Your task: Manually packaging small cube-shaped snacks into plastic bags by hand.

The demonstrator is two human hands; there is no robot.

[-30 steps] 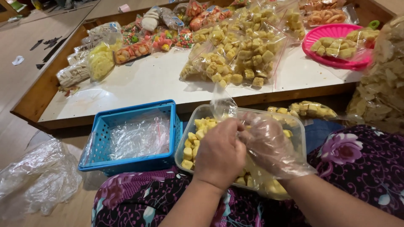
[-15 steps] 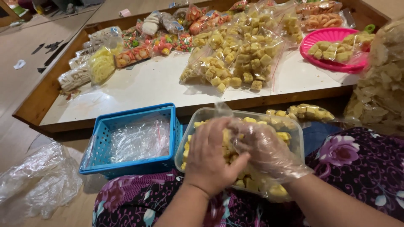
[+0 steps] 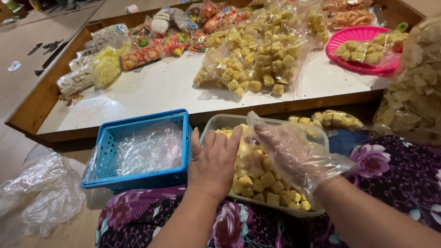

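Two arms come up from the bottom of the view, close together. The left hand [image 3: 215, 161] is bare. It lies flat with the palm down and the back of the hand facing up. Its fingers are straight, close together and point away from the body. The thumb sticks out a little to the left. The left forearm is bare and slants in from the lower left.

The right hand [image 3: 288, 154] wears a thin, clear plastic glove, loose and wrinkled. It is open too, fingers stretched forward and a bit to the left. The two hands sit just beside each other.
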